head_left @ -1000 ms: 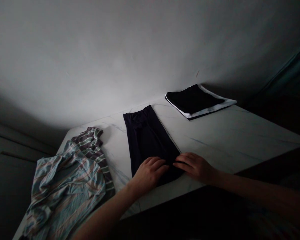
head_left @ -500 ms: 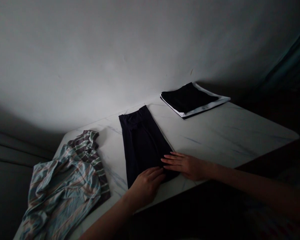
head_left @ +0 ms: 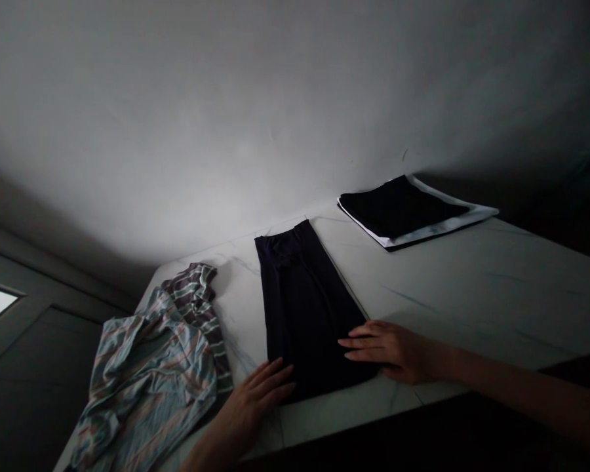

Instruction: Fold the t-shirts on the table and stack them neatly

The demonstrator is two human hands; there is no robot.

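A dark navy garment [head_left: 307,308], folded into a long strip, lies on the white marbled table [head_left: 398,328]; its kind is hard to tell in the dim light. At its near left edge my left hand [head_left: 258,396] rests with fingers stretched onto the cloth. My right hand [head_left: 391,351] lies flat across the near right edge, fingers extended over the fabric. Neither hand grips the cloth. The garment's far end, by the wall, is slightly gathered.
Left of the garment lies a crumpled light blue striped garment [head_left: 152,380], over a dark one with pale stripes [head_left: 196,288]. A stack of folded black and white cloths [head_left: 408,206] sits at the back right. The wall [head_left: 255,118] borders the table's far edge; a door [head_left: 44,354] stands at left.
My left hand has moved left across the cloth to its left edge, apart from my right hand, which stays at the right edge. The camera view has shifted left.
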